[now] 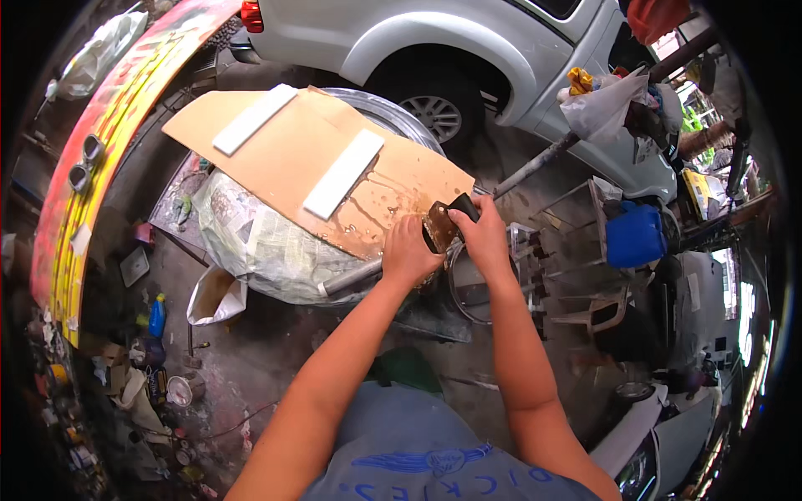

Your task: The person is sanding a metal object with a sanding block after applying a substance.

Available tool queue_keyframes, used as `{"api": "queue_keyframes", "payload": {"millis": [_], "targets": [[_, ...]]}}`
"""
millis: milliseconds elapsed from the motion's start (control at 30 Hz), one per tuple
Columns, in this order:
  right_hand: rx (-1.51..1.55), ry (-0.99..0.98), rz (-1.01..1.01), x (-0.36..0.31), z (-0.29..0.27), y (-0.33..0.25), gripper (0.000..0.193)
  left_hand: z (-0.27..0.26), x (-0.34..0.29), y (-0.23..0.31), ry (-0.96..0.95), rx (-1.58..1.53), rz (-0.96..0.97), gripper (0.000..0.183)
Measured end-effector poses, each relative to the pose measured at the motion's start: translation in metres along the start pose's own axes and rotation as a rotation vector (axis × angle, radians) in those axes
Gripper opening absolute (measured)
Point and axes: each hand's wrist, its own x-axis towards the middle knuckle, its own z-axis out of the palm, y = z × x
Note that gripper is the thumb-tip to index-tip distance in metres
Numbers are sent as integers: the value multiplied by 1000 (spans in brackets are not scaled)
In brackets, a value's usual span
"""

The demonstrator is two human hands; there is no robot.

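At the near right corner of a tan cardboard sheet [276,159], both my hands meet at a wet-looking brown piece [440,224]. My left hand [408,252] is closed around its left side. My right hand [486,238] grips a black block [464,206] against the upper right of it; its exact kind is unclear. Dark wet streaks and drops mark the cardboard beside my fingers. Two white rectangular bars lie on the sheet, one white bar [344,174] closer to my hands and another white bar [255,119] farther left.
Under the cardboard sits a rounded, plastic-and-paper-covered form [259,238]. A white vehicle [493,42] stands behind. To the left rises a long red and yellow panel [109,125]. A white bag [219,296] and a blue bottle [157,316] are on the floor; a blue container [633,235] is at right.
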Motion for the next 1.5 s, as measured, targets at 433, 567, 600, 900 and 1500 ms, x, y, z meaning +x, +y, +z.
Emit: {"api": "queue_keyframes", "payload": {"millis": [433,567,600,900,1500], "targets": [[211,111,113,-24,11,24,28,-9,-4,-9,62,-139,214,87],[768,7,233,-42,18,7,19,-2,6,-32,-82,-850,47,64],[887,-32,266,-43,21,0,19,-4,10,-41,-97,-838,67,64],[524,110,143,-36,6,45,30,-21,25,-28,-243,-786,-34,25],[-139,159,522,-68,-10,186,43,-22,33,-2,-338,-675,-306,16]]}}
